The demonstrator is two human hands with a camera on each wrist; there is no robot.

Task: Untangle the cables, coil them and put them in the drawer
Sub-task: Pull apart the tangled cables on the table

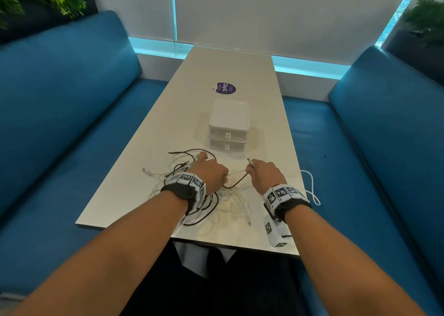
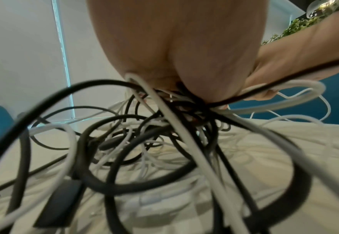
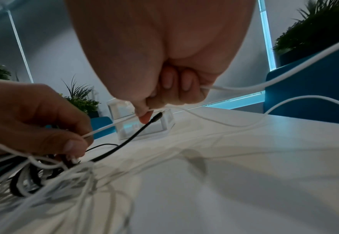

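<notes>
A long pale table (image 1: pixel 230 70) is running toward twelve o'clock between two blue benches (image 1: pixel 72 99). On it, at about twelve o'clock from the hands, a small white drawer unit (image 1: pixel 228 123) is sitting with both drawers closed. Nearer, a tangle of black and white cables (image 1: pixel 192 210) is lying at the table's front edge, mostly at seven o'clock from the unit. The left hand (image 1: pixel 211 174) is closing its fingers round a bunch of the tangle, with several strands gathered in the fist. The right hand (image 1: pixel 265 175), at three o'clock from the left, is pinching a thin white cable (image 3: pixel 244 86) between curled fingers, with a plug end poking up above the knuckles. That strand is stretching taut between the two hands, and a black cable (image 3: pixel 124 144) is sagging below it. The work appears to be at the untangling step, with nothing coiled yet. The next move probably calls for drawing the white strand free while the left hand is anchoring the knot. Where each cable is running inside the bunch is hard to make out, and the left wrist view is blurred
</notes>
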